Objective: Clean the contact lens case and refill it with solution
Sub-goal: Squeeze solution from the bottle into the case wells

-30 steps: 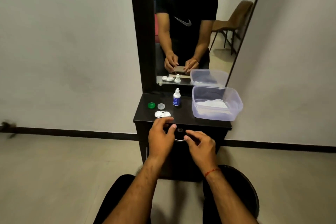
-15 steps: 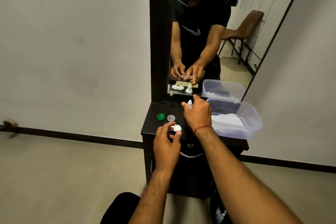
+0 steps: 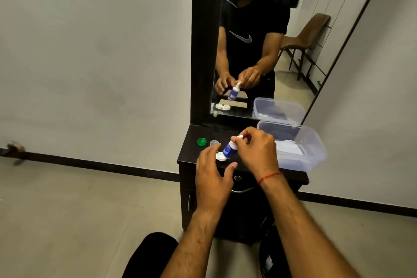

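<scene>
left hand (image 3: 212, 178) spread, right hand (image 3: 257, 149) pinching

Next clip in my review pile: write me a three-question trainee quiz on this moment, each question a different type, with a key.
1. True or false: the right hand grips the solution bottle at its cap end.
2. Which loose cap lies farthest left on the cabinet top? A) green cap B) clear cap
3. Fill in: the tissue lies inside the clear plastic ____.

Key: 1 true; 2 A; 3 container. The left hand is open beside the lens case.
</scene>
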